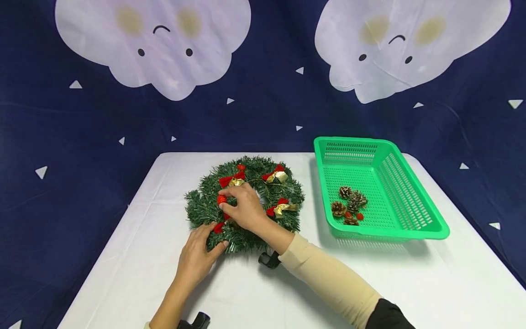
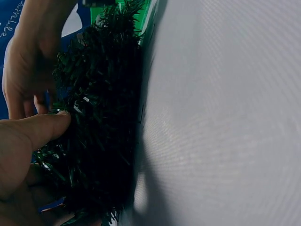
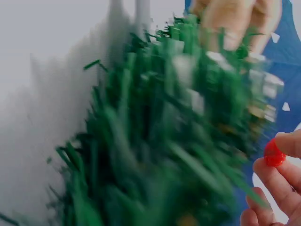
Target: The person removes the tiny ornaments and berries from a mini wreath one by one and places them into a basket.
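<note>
A green wreath (image 1: 242,237) with red and gold bows (image 1: 279,175) lies on the white table. Above its left part, my right hand (image 1: 245,208) pinches a small red berry (image 1: 222,199) between thumb and fingers. The berry (image 3: 274,152) shows clearly in the right wrist view, apart from the blurred greenery (image 3: 155,127). My left hand (image 1: 197,253) grips the wreath's near left edge, thumb toward me and fingers by a red bow (image 1: 218,227). In the left wrist view, its thumb (image 2: 49,127) presses against the needles, and some fingertips are hidden among them.
A green plastic basket (image 1: 411,192) stands on the right of the table (image 1: 255,292). Several pine cones (image 1: 339,209) and a few red berries (image 1: 360,216) lie in its near left corner. A dark blue cloth (image 1: 263,114) with clouds hangs behind.
</note>
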{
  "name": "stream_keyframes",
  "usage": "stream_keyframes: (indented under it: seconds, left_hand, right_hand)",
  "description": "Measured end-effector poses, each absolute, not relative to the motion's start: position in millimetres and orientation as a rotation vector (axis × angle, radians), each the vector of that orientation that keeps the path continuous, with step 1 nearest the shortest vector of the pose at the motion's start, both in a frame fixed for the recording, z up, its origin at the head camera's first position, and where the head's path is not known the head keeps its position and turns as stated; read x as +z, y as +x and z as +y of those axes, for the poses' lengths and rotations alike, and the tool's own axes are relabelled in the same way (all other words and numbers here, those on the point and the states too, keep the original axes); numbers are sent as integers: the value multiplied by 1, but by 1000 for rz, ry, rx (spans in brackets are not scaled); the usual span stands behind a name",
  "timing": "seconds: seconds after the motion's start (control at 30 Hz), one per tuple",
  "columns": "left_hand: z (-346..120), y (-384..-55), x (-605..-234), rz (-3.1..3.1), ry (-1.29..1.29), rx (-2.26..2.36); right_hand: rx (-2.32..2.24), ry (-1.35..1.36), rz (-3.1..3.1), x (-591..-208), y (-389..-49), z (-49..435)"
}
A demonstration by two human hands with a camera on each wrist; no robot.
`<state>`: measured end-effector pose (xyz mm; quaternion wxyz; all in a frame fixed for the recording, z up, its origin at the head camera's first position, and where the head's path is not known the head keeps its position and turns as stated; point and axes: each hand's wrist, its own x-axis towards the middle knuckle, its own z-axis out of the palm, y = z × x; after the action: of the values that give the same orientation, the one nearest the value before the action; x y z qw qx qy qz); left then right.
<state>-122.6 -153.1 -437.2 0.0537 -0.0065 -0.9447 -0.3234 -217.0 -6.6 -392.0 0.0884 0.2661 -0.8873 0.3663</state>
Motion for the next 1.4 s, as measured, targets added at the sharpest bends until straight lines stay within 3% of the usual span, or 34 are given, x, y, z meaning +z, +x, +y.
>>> stream_keyframes:
  seconds: [0.53,1.4]
  left_hand:
    - [-155,-121,-438,-2846,-31,-990]
    - [-155,-121,-438,-2854,-35,-992]
  right_hand:
    - [1255,661,-2537,-365,-211,43]
    - [1327,437,-2440,-355,-213,123]
